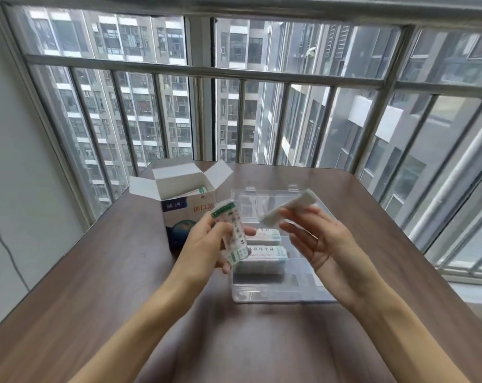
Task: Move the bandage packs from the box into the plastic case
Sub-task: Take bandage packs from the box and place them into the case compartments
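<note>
Brown table [96, 272] by the window: left hand [206, 244] grips a bandage pack [230, 233] upright; right hand [314, 239] seemingly pinches another, blurred pack [289, 207] at its fingertips above the plastic case [262, 295].

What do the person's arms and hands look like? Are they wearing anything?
Both arms are bare from the bottom of the picture up to the wrists: no sleeves show. The left hand and right hand wear no gloves. I can see no rings, watch or bracelets on either one. The fingers are slim with short, plain nails.
</note>
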{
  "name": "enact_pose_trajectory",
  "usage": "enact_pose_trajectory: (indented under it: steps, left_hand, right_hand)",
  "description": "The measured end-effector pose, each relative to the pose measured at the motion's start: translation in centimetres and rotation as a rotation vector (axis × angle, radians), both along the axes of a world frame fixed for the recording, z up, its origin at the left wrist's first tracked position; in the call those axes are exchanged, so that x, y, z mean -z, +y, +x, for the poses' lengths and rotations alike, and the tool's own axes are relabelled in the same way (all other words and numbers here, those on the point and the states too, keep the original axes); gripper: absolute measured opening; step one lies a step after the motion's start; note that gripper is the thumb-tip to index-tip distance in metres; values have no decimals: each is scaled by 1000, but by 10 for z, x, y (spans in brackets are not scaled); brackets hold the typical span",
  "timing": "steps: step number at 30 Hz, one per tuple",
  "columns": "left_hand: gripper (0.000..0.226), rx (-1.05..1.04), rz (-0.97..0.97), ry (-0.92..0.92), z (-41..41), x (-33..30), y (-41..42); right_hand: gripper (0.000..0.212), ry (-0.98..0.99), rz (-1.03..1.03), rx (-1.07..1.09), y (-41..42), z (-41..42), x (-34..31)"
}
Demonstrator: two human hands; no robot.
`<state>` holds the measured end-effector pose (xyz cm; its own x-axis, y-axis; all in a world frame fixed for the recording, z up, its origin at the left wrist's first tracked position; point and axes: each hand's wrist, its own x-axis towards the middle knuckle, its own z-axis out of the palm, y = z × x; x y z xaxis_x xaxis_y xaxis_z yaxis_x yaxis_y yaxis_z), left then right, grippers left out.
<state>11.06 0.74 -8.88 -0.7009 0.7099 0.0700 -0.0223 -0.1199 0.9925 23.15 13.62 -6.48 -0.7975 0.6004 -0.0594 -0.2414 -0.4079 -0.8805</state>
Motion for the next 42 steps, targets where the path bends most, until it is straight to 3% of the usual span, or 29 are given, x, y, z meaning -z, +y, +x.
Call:
enact_pose_trajectory:
  steps: [4, 6, 10, 18, 22, 37, 42]
  left_hand:
    - [22, 8, -46, -34, 0, -1, 0]
    - [23, -27, -44, -14, -2, 0, -1]
    - [24, -114, -29, -19, -10, 5, -2]
    - [23, -143, -53, 9, -16, 10, -1]
    - [23, -168, -55, 51, -15, 10, -2]
    - [25, -183, -20, 93, -15, 11, -2]
    - [24, -178, -17, 89, -14, 12, -1]
  right_hand:
    - [23, -34, -55, -93, 3, 7, -5]
    - [19, -143, 162, -103, 6, 9, -2]
    - [37, -293, 514, -116, 8, 11, 2]
    - [32, -288, 550, -122, 10, 15, 2]
    - [30, -349, 676, -181, 14, 21, 1]
    - [14, -745, 1573, -572, -2, -24, -17]
    - [19, -828, 1879, -523, -10, -30, -15]
